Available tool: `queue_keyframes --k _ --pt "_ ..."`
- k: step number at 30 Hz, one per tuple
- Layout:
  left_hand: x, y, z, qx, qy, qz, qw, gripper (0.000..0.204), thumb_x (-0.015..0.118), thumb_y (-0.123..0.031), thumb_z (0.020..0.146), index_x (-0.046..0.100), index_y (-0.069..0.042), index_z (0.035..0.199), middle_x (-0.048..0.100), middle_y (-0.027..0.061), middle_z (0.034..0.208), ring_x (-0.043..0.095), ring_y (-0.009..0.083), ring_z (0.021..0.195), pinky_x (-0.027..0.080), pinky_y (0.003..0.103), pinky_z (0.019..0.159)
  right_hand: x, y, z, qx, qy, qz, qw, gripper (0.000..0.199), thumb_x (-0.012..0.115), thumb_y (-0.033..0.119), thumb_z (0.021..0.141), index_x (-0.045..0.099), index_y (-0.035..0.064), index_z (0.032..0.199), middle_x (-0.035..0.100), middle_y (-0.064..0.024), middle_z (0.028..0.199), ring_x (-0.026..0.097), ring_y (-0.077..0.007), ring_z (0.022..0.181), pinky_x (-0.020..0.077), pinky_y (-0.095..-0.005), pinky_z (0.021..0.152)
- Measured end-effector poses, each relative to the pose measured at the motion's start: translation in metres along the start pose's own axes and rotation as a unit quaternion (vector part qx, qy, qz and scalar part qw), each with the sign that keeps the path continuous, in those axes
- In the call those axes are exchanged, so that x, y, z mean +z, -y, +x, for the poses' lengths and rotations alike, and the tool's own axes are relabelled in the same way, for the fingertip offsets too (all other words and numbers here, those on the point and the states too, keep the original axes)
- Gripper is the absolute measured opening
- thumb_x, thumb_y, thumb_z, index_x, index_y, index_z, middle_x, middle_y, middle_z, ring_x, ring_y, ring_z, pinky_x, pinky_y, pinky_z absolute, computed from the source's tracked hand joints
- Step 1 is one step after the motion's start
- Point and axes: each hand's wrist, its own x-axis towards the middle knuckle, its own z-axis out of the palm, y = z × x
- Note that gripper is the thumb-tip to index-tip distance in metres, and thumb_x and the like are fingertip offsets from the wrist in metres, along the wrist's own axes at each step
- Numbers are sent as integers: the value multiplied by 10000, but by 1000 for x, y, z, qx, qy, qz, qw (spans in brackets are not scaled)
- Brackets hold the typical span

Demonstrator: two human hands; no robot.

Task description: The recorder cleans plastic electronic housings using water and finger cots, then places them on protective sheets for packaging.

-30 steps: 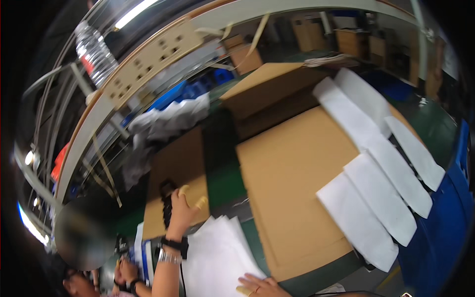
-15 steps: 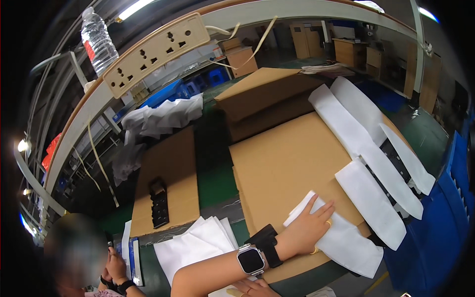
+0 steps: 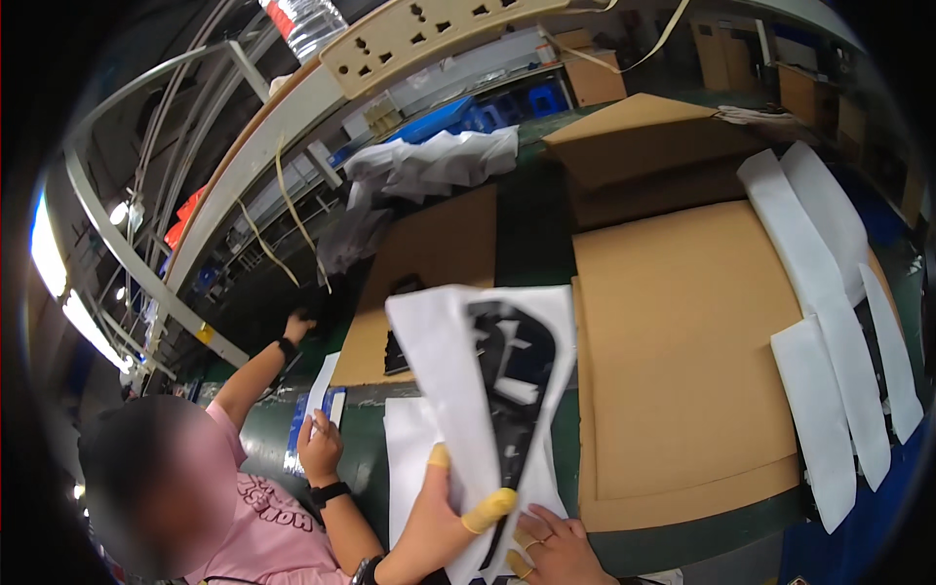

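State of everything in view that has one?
Long flat black piece: held, partly uncovered.
Creased white sheet: held, fold open.
Left hand: closed on both.
Right hand: grip unclear.
White sheet pile: lying flat.
Large brown cardboard sheet: flat.
Thin white sheeting: crumpled.
Beige rectangular power strip: visible sockets unplugged.
White strip lights: lit.

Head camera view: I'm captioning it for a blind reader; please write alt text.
Person's left hand holding a white sheet with a long black part against it, right hand near the sheet's lower end. White strips overlap cardboard at right; a co-worker in pink is at left.
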Motion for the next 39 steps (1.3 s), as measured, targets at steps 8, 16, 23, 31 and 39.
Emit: queue_keyframes --k 8,16,23,31,39 --pt "-47 101 -65 -101 -180 108 973 249 492 -100 908 418 -30 1136 468 69 1103 453 139 1024 355 245 885 -9 6 3 20 -9 65 998 428 509 225 851 465 14 1220 508 -227 1141 452 -354 1100 345 -462 899" --pt "25 37 -77 224 -324 272 878 475 608 -173 820 399 20 1201 434 222 1165 437 336 1055 379 381 891 -15 7 6 25 40 25 999 426 550 215 822 483 52 1210 507 -150 1173 434 -323 1143 340 -439 913" --pt "28 56 -70 -37 -149 416 896 518 635 -263 810 437 45 1175 400 267 1188 427 381 1071 367 398 914 -11 5 6 14 49 29 998 352 540 166 817 536 32 1142 517 -129 1184 443 -312 1142 344 -431 905" --pt "13 77 -60 -32 -211 480 851 732 764 -415 656 470 93 1094 418 309 1121 431 429 1029 394 449 889 -12 7 8 19 54 0 998 320 540 178 827 555 34 1113 513 -131 1191 446 -311 1135 340 -433 909" --pt "-37 80 -69 -117 -130 -21 984 624 632 -312 823 339 -27 1295 502 200 1163 549 249 1036 462 356 862 -11 11 10 29 52 -3 998 343 606 238 792 550 81 1092 509 -139 1159 447 -311 1124 344 -427 893"
